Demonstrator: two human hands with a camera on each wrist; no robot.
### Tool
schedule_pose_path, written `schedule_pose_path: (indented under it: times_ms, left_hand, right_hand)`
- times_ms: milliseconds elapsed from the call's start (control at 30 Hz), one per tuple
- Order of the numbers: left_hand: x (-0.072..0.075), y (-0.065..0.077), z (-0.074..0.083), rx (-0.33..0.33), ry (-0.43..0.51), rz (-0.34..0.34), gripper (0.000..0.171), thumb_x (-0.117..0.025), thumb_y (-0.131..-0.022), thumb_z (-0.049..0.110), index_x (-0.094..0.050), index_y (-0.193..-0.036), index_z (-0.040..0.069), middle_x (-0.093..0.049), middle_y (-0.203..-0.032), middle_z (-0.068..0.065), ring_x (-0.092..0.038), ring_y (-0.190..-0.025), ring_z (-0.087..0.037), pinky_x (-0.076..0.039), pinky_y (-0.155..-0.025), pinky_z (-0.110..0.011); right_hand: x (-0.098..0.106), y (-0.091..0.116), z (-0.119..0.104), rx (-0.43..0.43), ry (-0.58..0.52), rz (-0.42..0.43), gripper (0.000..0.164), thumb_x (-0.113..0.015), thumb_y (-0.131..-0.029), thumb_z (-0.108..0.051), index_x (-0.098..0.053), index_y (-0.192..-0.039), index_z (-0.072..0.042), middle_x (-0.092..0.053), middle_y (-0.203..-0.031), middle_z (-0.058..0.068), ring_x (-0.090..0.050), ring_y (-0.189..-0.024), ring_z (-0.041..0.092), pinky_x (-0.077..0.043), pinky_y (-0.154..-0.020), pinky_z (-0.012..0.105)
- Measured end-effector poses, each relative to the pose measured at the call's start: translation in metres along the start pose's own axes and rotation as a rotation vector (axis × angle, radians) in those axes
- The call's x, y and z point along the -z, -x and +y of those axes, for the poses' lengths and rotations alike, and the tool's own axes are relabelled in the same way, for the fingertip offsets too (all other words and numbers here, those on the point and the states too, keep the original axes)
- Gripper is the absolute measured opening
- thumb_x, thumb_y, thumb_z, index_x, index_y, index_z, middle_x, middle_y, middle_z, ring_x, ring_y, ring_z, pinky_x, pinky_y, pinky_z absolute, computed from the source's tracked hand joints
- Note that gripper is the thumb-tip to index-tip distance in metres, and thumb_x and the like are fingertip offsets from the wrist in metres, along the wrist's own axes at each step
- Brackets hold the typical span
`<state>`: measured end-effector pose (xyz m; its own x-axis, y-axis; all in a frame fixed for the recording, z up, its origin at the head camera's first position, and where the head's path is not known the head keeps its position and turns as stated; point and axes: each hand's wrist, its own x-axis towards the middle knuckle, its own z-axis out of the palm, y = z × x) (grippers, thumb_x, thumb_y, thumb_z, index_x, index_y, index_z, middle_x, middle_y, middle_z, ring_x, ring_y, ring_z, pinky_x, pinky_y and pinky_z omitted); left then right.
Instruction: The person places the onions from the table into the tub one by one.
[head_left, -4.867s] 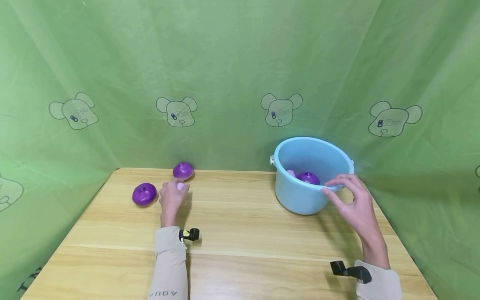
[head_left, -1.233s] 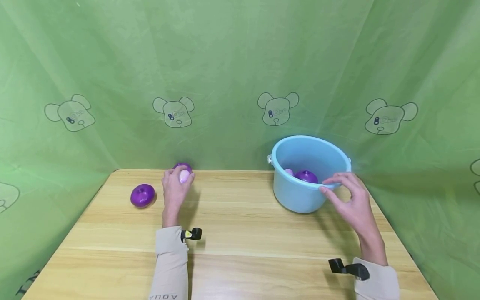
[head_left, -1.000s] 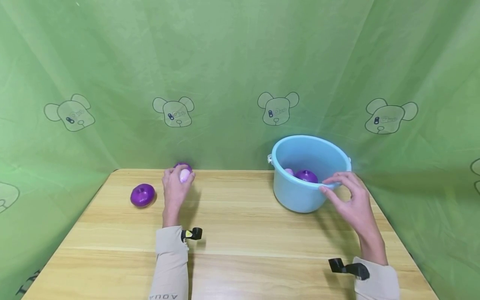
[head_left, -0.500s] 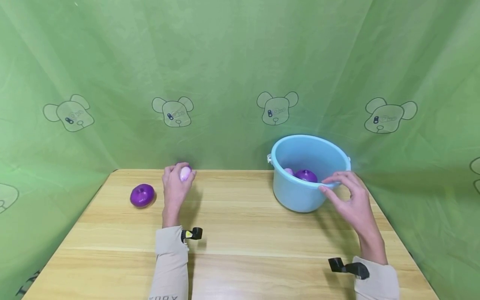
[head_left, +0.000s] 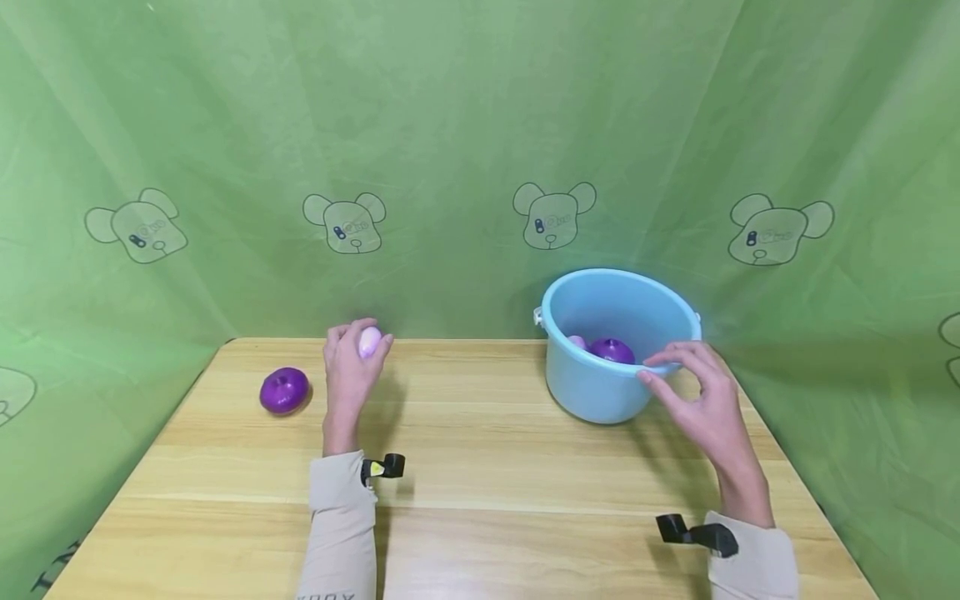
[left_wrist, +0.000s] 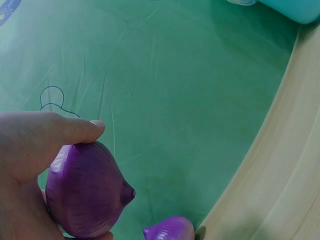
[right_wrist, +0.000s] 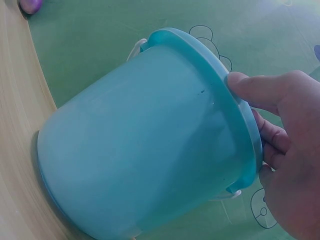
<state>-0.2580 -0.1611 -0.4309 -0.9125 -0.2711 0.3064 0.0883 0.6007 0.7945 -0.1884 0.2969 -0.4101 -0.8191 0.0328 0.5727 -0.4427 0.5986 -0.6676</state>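
Observation:
My left hand [head_left: 349, 362] grips a purple onion [left_wrist: 87, 192] with a pointed tip, thumb over one side and fingers under the other. In the head view only the onion's pale end [head_left: 369, 342] shows. Another purple onion [left_wrist: 170, 229] lies close by at the curtain side of the table in the left wrist view; the left hand hides it in the head view. My right hand [head_left: 708, 400] pinches the near rim of a light blue bucket [right_wrist: 145, 135], thumb outside and fingers inside. Within the bucket lie a purple onion [head_left: 612, 351] and a pale pink piece [head_left: 577, 342].
One more purple onion [head_left: 284, 391] sits on the wooden table [head_left: 465, 467] left of my left hand. A green curtain [head_left: 450, 125] with printed bear heads rises behind and at both sides. The bucket stands upright near the back right.
My left hand has moved up and back with the onion, so it now covers the onion at the back edge in the head view. The right hand stays at the bucket rim.

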Motion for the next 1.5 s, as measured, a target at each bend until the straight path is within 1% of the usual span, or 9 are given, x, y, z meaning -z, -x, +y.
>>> schedule_pose_path:
  times_ms: [233, 400, 633, 867, 967, 1100, 1300, 1367, 1500]
  left_hand:
    - [0.001, 0.001, 0.006, -0.001, 0.017, -0.004, 0.045, -0.075, -0.093, 0.03, -0.065, -0.132, 0.008, -0.048, -0.134, -0.021, -0.043, -0.125, -0.038, -0.045, -0.098, -0.057]
    - [0.001, 0.001, 0.008, -0.011, 0.023, -0.003, 0.046, -0.075, -0.094, 0.028, -0.064, -0.133, 0.007, -0.048, -0.135, -0.021, -0.044, -0.124, -0.037, -0.045, -0.098, -0.056]
    - [0.004, 0.004, 0.014, -0.016, 0.069, 0.008, 0.047, -0.077, -0.093, 0.027, -0.064, -0.133, 0.007, -0.048, -0.135, -0.021, -0.047, -0.119, -0.036, -0.048, -0.093, -0.055]
    - [0.004, 0.004, 0.016, -0.042, 0.095, 0.021, 0.046, -0.078, -0.092, 0.023, -0.065, -0.133, 0.007, -0.05, -0.134, -0.02, -0.047, -0.118, -0.035, -0.046, -0.093, -0.054]
    - [0.005, 0.005, 0.018, -0.051, 0.105, 0.022, 0.045, -0.078, -0.091, 0.024, -0.066, -0.132, 0.008, -0.05, -0.133, -0.019, -0.048, -0.117, -0.034, -0.046, -0.093, -0.053]
    - [0.005, 0.005, 0.02, -0.045, 0.104, 0.02, 0.046, -0.078, -0.091, 0.026, -0.066, -0.132, 0.01, -0.05, -0.133, -0.018, -0.049, -0.115, -0.034, -0.048, -0.093, -0.053]
    - [0.005, 0.007, 0.026, -0.046, 0.126, 0.011, 0.046, -0.078, -0.092, 0.026, -0.066, -0.133, 0.01, -0.05, -0.134, -0.018, -0.049, -0.115, -0.034, -0.049, -0.092, -0.053]
    - [0.005, 0.008, 0.029, -0.048, 0.136, 0.007, 0.046, -0.078, -0.091, 0.025, -0.066, -0.133, 0.011, -0.05, -0.134, -0.017, -0.049, -0.115, -0.034, -0.05, -0.092, -0.053]
    - [0.005, 0.008, 0.032, -0.053, 0.139, 0.001, 0.046, -0.078, -0.091, 0.025, -0.066, -0.133, 0.012, -0.049, -0.136, -0.017, -0.05, -0.115, -0.033, -0.051, -0.092, -0.052]
  right_hand:
    - [0.0, 0.0, 0.0, 0.0, 0.0, 0.0, 0.02, -0.083, -0.085, -0.004, -0.074, -0.102, -0.006, -0.063, -0.116, 0.003, -0.049, -0.115, 0.004, -0.032, -0.105, 0.021]
    - [0.0, 0.0, -0.001, 0.012, -0.007, 0.005, 0.019, -0.083, -0.084, -0.003, -0.074, -0.101, -0.006, -0.063, -0.114, 0.003, -0.049, -0.114, 0.004, -0.032, -0.105, 0.02]
    - [0.0, -0.001, 0.0, 0.024, -0.011, 0.008, 0.02, -0.084, -0.083, -0.001, -0.074, -0.101, -0.006, -0.063, -0.113, 0.003, -0.05, -0.114, 0.004, -0.032, -0.104, 0.019]
    - [0.0, -0.001, 0.0, 0.03, -0.012, 0.011, 0.021, -0.084, -0.083, -0.002, -0.075, -0.1, -0.007, -0.063, -0.113, 0.002, -0.05, -0.113, 0.005, -0.032, -0.103, 0.019]
    - [0.001, -0.001, 0.0, 0.024, -0.013, 0.007, 0.021, -0.084, -0.083, -0.002, -0.075, -0.101, -0.007, -0.063, -0.113, 0.002, -0.05, -0.113, 0.005, -0.033, -0.103, 0.02]
    - [0.001, 0.0, -0.001, 0.001, -0.009, -0.002, 0.02, -0.084, -0.084, -0.003, -0.074, -0.102, -0.007, -0.063, -0.115, 0.002, -0.049, -0.115, 0.004, -0.032, -0.104, 0.021]
    - [0.003, -0.001, -0.002, -0.031, -0.005, -0.014, 0.019, -0.083, -0.086, -0.007, -0.074, -0.103, -0.007, -0.063, -0.118, 0.003, -0.047, -0.118, 0.004, -0.033, -0.108, 0.03]
    - [0.003, -0.001, -0.001, -0.031, -0.003, -0.014, 0.019, -0.083, -0.086, -0.007, -0.074, -0.103, -0.007, -0.063, -0.117, 0.003, -0.047, -0.117, 0.004, -0.033, -0.108, 0.03]
    - [0.002, -0.001, -0.001, -0.023, 0.001, -0.009, 0.019, -0.083, -0.086, -0.006, -0.074, -0.103, -0.007, -0.063, -0.116, 0.002, -0.048, -0.116, 0.004, -0.033, -0.106, 0.025]
